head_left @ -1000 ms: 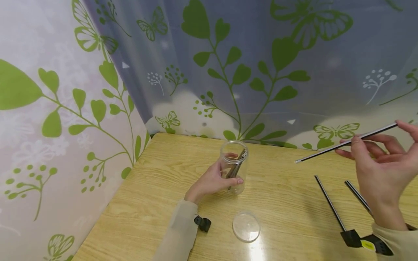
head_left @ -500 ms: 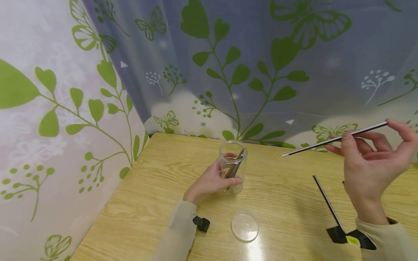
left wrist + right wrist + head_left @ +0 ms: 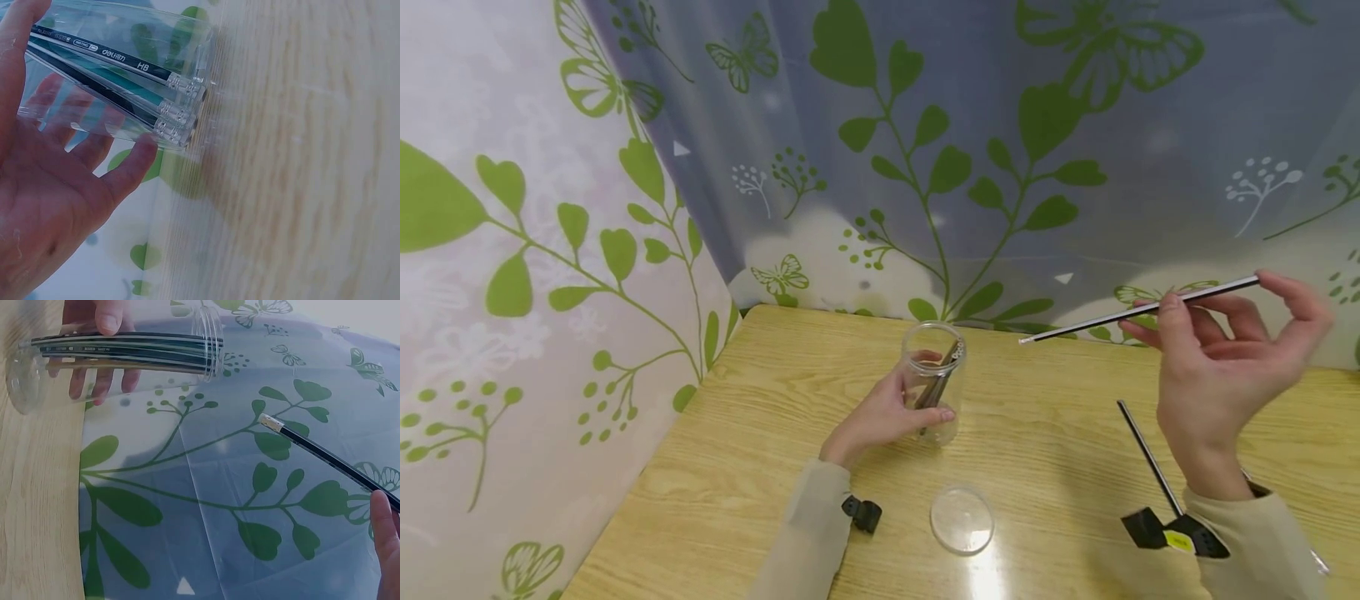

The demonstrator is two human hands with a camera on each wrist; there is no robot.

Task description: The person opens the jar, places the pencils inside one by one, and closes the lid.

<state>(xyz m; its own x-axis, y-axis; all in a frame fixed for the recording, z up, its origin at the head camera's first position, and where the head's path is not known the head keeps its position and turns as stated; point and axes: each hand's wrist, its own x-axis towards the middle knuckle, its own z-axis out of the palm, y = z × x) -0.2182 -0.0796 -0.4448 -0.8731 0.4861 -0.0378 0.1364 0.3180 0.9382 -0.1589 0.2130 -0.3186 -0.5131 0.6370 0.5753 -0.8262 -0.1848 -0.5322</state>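
Observation:
My left hand (image 3: 880,417) grips a clear jar (image 3: 953,400) standing on the table, thumb in front and fingers behind. Several dark striped pencils (image 3: 934,390) lean inside it; in the left wrist view, their metal-ferruled ends (image 3: 178,115) rest at the jar's bottom. To the right of the jar, raised above the table, my right hand (image 3: 1225,367) pinches a black-and-silver pencil (image 3: 1097,320). Its ferruled end points left at the jar, apart from it. The right wrist view shows that pencil (image 3: 331,456) and the jar (image 3: 206,344) with pencils.
A round clear lid (image 3: 962,520) lies on the wooden table (image 3: 760,400) in front of the jar. Another striped pencil (image 3: 1150,457) lies below my right hand, partly hidden by the wrist camera. A patterned curtain (image 3: 985,250) hangs behind the table.
My right hand has moved left with the pencil, bringing its ferruled end closer to the jar and slightly higher. The left hand and jar stay in place.

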